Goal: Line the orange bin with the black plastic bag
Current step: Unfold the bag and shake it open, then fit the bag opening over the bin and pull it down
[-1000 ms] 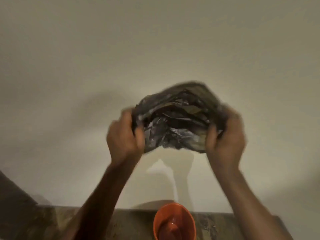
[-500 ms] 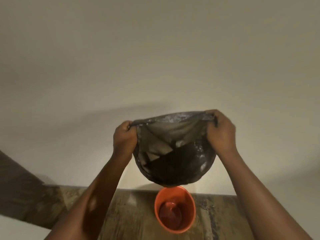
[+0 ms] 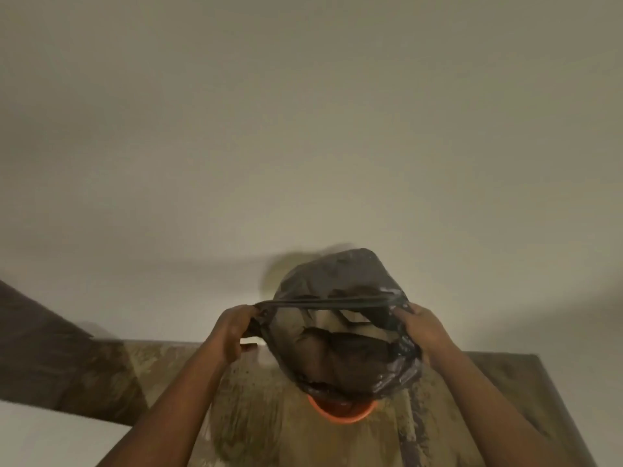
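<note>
Step in hand: opening the black plastic bag [image 3: 340, 352] above the orange bin [image 3: 342, 412]; lining not yet begun

- Left hand [image 3: 232, 332] clenched on the bag's rim at 9 o'clock of its mouth; right hand [image 3: 423, 332] closed on the rim at 3 o'clock
- Rim stretched taut between the 2 hands; mouth gapes toward the camera, body billowed, blurred
- Bin stands on the mottled surface [image 3: 242, 416] at 6 o'clock of the bag, mostly hidden behind it; only its near rim shows

Next move, judged: lower the sack's bottom into the bin, then fold the rim over the bin's lip
</note>
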Demonstrator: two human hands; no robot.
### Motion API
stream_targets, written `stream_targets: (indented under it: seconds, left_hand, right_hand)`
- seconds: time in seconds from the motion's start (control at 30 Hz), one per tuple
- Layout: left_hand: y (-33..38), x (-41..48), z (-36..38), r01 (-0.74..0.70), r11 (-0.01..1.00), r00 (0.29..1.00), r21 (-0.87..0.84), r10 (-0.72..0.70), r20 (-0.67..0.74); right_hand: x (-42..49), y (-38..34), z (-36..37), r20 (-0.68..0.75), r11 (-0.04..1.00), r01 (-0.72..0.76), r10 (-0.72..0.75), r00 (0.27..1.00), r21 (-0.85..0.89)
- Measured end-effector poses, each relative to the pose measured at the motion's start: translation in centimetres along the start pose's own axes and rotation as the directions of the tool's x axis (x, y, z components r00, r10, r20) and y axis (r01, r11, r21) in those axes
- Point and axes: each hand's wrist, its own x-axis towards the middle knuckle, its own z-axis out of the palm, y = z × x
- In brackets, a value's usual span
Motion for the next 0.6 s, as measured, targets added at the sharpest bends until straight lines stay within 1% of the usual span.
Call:
stream_targets:
  seconds: [0.07, 0.1, 0.17, 0.23, 0.3, 0.37, 0.43, 0.53, 0.6]
  left_hand:
    - [0.1, 0.2, 1.1, 0.054, 0.997, 0.999, -0.056, -0.054, -0.004]
    - [0.1, 0.1, 1.7, 0.071, 0.993, 0.997, -0.090, -0.072, -0.009]
    - [0.0, -0.1, 3.1, 0.108, 0.970, 0.994, -0.217, -0.112, -0.006]
    - [-0.4, -0.3, 4.5, 0.144, 0.910, 0.989, -0.389, -0.149, 0.019]
    - [-0.9, -0.5, 5.9, 0.156, 0.852, 0.987, -0.500, -0.156, 0.042]
    - [-1.5, -0.8, 7.3, 0.175, 0.845, 0.984, -0.505, -0.171, 0.055]
    - [-2.0, -1.1, 8.5, 0.198, 0.873, 0.980, -0.445, -0.193, 0.057]
    - [-3.5, -1.0, 10.0, 0.204, 0.907, 0.979, -0.369, -0.182, 0.094]
    - [-4.9, -0.2, 10.9, 0.237, 0.900, 0.971, -0.366, -0.204, 0.126]
  right_hand:
    - [0.5, 0.2, -0.8, -0.009, 0.996, -0.034, 0.035, 0.999, 0.087]
    - [0.9, 0.5, -1.1, -0.009, 0.994, -0.041, 0.042, 0.999, 0.105]
    - [1.4, 1.3, -1.5, -0.011, 0.994, -0.052, 0.053, 0.999, 0.100]
    - [2.0, 2.3, -1.8, -0.023, 0.992, -0.070, 0.073, 0.997, 0.103]
    - [2.8, 3.5, -2.2, -0.056, 0.976, -0.105, 0.118, 0.991, 0.193]
    - [3.6, 4.5, -2.9, -0.050, 0.940, -0.188, 0.211, 0.976, 0.285]
    - [4.2, 5.6, -3.5, 0.018, 0.913, -0.280, 0.288, 0.958, 0.297]
    - [5.0, 7.2, -3.6, 0.096, 0.848, -0.369, 0.361, 0.928, 0.379]
    - [5.6, 8.2, -3.5, 0.109, 0.797, -0.421, 0.417, 0.902, 0.433]
